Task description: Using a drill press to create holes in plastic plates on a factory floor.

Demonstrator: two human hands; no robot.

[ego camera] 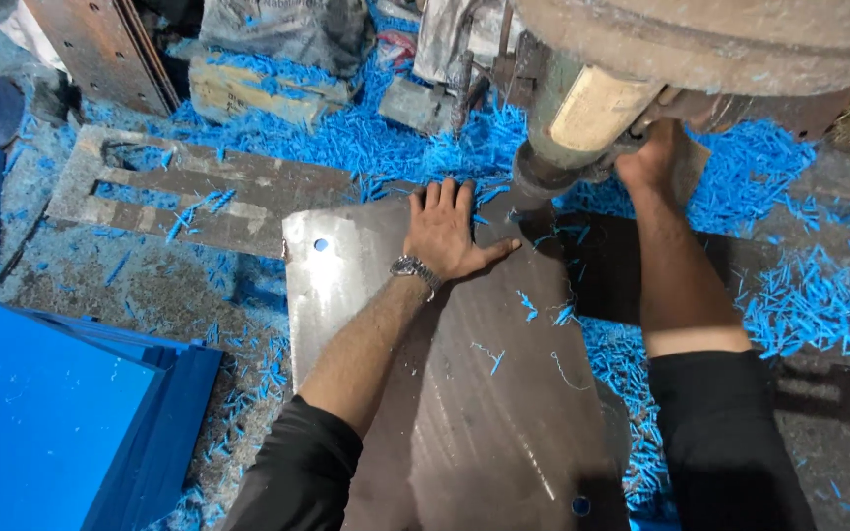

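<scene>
Your left hand (448,234) lies flat on the metal plate (464,393), fingers together and pointing to twelve o'clock, thumb stretched out toward three o'clock. A watch (415,268) sits on that wrist. The plate lies in front of you, its far edge pushed up under the machine head (582,118) at about one o'clock. Your right hand (653,157) reaches up under that head; its fingers are hidden behind the machine body, so you cannot tell from here whether they are spread, pressed together or gripping something.

The plate already carries a round hole (321,244) near its far left corner, at about eleven o'clock from your left hand, and another hole (580,505) near its close edge at about five o'clock. By my reading, those spots are finished and the part of the plate under the machine head is the one in hand now; whether more is left cannot be told from this view.

Blue shavings (809,295) cover the floor from twelve to three o'clock, and a few lie on the plate. A stack of blue sheets (41,423) rests at eight o'clock, well apart from the plate. A slotted metal frame (199,192) lies at ten o'clock.
</scene>
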